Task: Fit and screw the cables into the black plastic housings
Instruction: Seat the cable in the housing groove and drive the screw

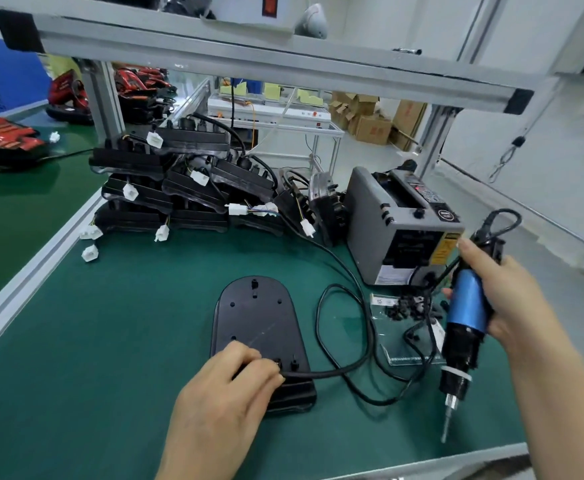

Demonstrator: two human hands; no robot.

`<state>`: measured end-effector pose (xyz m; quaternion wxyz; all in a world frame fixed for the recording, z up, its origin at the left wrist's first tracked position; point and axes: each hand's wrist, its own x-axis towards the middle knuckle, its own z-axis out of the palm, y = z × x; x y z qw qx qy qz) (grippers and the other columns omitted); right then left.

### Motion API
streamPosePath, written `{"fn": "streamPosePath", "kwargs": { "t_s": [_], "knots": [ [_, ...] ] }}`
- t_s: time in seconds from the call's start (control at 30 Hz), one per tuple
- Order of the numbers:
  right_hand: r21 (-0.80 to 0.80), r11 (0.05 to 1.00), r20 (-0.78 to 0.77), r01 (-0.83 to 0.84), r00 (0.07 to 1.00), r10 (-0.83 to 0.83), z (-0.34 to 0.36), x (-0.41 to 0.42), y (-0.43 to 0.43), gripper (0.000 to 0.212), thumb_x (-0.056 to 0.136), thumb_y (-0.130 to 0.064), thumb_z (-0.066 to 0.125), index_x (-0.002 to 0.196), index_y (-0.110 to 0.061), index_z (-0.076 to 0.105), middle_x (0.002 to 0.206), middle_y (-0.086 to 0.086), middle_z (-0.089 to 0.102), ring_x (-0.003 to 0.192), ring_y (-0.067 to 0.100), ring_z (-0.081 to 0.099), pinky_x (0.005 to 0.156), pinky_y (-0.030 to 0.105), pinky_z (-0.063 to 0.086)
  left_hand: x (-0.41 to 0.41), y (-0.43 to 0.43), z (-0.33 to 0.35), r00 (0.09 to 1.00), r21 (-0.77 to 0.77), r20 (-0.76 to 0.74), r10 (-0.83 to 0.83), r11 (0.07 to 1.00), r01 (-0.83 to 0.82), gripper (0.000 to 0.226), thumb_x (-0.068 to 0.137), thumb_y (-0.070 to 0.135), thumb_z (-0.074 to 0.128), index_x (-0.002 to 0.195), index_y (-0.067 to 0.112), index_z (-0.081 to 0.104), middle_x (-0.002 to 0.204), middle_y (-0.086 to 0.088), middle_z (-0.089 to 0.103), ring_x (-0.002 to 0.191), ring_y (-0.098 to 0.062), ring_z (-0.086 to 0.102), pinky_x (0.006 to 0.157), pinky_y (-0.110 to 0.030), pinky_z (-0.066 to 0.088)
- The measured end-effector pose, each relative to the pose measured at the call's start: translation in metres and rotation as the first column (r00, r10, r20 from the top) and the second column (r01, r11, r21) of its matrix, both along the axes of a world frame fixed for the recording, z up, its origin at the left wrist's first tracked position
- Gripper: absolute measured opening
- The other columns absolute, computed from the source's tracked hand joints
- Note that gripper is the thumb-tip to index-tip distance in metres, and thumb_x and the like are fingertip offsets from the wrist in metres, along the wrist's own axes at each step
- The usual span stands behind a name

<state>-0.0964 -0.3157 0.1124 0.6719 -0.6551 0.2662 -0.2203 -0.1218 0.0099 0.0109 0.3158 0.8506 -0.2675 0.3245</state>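
The green matte bench mat (93, 341) lies bare to the left of the work, bounded by a ribbed aluminium rail (23, 282) on the left and a pale edge along the near side. An aluminium shelf frame (283, 71) crosses overhead. At the back sits a stack of black housings (179, 188) with white connectors, and to its right a boxy grey dispenser machine (387, 220). The flat, round-ended black plastic housing (259, 320) lies mid-mat. The glossy black cable (346, 368) loops to its right. The left hand (228, 389) pinches the cable's end at the housing's near end. The right hand (505, 292), well apart, grips a blue-barrelled electric screwdriver (467, 306), bit down. Behind it lies a clear bag of dark screws (411, 306).
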Motion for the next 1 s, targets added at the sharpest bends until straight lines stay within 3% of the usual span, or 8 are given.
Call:
{"fn": "streamPosePath", "kwargs": {
  "t_s": [0.23, 0.4, 0.47, 0.53, 0.73, 0.9, 1.0],
  "knots": [
    [-0.023, 0.998, -0.225, 0.065, 0.972, -0.068, -0.031, 0.013, -0.035, 0.037, 0.081, -0.038, 0.072, 0.088, -0.01, 0.048, 0.091, 0.015, 0.058, 0.064, 0.034, 0.063, 0.044, 0.037, 0.056, 0.002, -0.001, -0.001, 1.0, -0.026, 0.019, -0.01, 1.0, 0.011, 0.022, 0.087, 0.036, 0.054, 0.077, 0.024, 0.068, 0.082, 0.01, 0.057, 0.075, -0.004, 0.055, 0.064, -0.014, 0.04],
    [-0.096, 0.994, -0.368, 0.055, 0.926, -0.087, -0.049, 0.023, -0.046, 0.053, 0.081, -0.045, 0.07, 0.102, 0.001, 0.052, 0.093, 0.022, 0.061, 0.08, 0.037, 0.062, 0.084, 0.054, 0.053, 0.002, -0.002, -0.002, 1.0, -0.038, 0.011, 0.005, 0.999, -0.004, 0.021, 0.086, 0.037, 0.054, 0.077, 0.026, 0.068, 0.083, 0.012, 0.056, 0.077, -0.002, 0.053, 0.063, -0.014, 0.039],
    [-0.158, 0.986, -0.389, 0.06, 0.914, -0.118, -0.054, 0.024, -0.048, 0.055, 0.082, -0.048, 0.068, 0.101, 0.002, 0.054, 0.096, 0.023, 0.062, 0.087, 0.039, 0.062, 0.09, 0.054, 0.05, 0.002, -0.002, -0.003, 1.0, -0.037, 0.009, 0.001, 0.999, -0.001, 0.021, 0.087, 0.038, 0.053, 0.078, 0.026, 0.068, 0.084, 0.012, 0.056, 0.077, -0.002, 0.054, 0.064, -0.014, 0.039],
    [-0.22, 0.974, -0.413, 0.055, 0.899, -0.144, -0.056, 0.026, -0.049, 0.058, 0.082, -0.051, 0.065, 0.101, 0.002, 0.053, 0.093, 0.022, 0.061, 0.085, 0.038, 0.061, 0.087, 0.05, 0.051, 0.002, -0.001, -0.003, 1.0, -0.028, 0.009, -0.004, 1.0, 0.004, 0.021, 0.087, 0.038, 0.053, 0.078, 0.026, 0.068, 0.084, 0.012, 0.056, 0.077, -0.003, 0.055, 0.064, -0.014, 0.039],
    [-0.374, 0.927, -0.447, 0.004, 0.875, -0.184, -0.06, 0.027, -0.047, 0.057, 0.087, -0.057, 0.053, 0.101, -0.002, 0.053, 0.079, 0.01, 0.054, 0.067, 0.025, 0.053, 0.061, 0.034, 0.041, 0.002, -0.001, -0.004, 1.0, -0.027, 0.004, -0.006, 1.0, 0.006, 0.019, 0.087, 0.038, 0.054, 0.08, 0.027, 0.067, 0.085, 0.013, 0.056, 0.077, -0.004, 0.057, 0.062, -0.018, 0.041],
    [-0.422, 0.906, -0.443, -0.016, 0.876, -0.191, -0.07, 0.024, -0.047, 0.061, 0.087, -0.062, 0.049, 0.106, -0.004, 0.052, 0.098, 0.017, 0.058, 0.075, 0.028, 0.057, 0.074, 0.04, 0.045, 0.002, -0.001, -0.003, 1.0, -0.022, 0.005, -0.006, 1.0, 0.006, 0.019, 0.087, 0.038, 0.054, 0.079, 0.026, 0.067, 0.084, 0.012, 0.055, 0.076, -0.005, 0.057, 0.061, -0.017, 0.041],
    [-0.447, 0.894, -0.434, 0.025, 0.868, -0.241, -0.076, 0.02, -0.044, 0.075, 0.086, -0.059, 0.053, 0.13, 0.0, 0.042, 0.124, 0.023, 0.053, 0.104, 0.039, 0.056, 0.087, 0.047, 0.046, 0.002, -0.001, -0.003, 1.0, -0.018, 0.005, -0.006, 1.0, 0.006, 0.019, 0.087, 0.038, 0.054, 0.08, 0.026, 0.066, 0.084, 0.012, 0.055, 0.078, -0.003, 0.057, 0.061, -0.017, 0.041]
  ]
}}
